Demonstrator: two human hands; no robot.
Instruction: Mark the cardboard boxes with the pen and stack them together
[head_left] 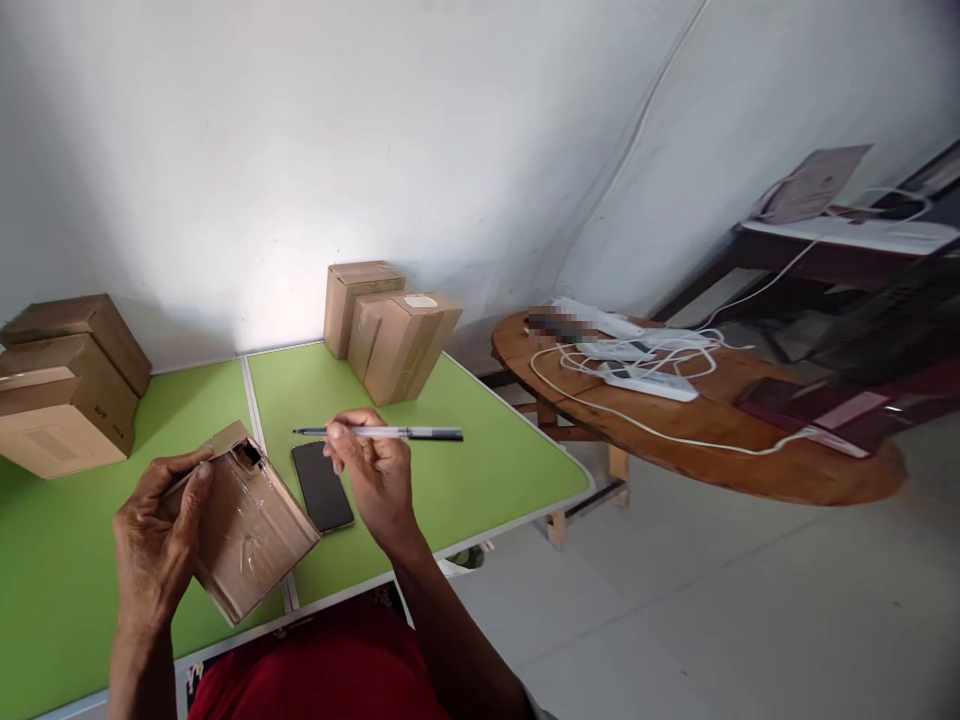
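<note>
Fingers (177, 468) of left hand (154, 530) clamped on tilted carton (255, 535); right hand (382, 485), forearm (450, 610) slanted, pinches near-level pen (375, 432).

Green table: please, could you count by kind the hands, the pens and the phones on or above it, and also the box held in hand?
Left hand and right hand: 2
Held cardboard box: 1
Pen: 1
Phone: 1
Total: 5

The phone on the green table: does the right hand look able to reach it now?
Likely yes: the phone lies mostly uncovered close to the right hand, though that hand holds a pen.
</note>
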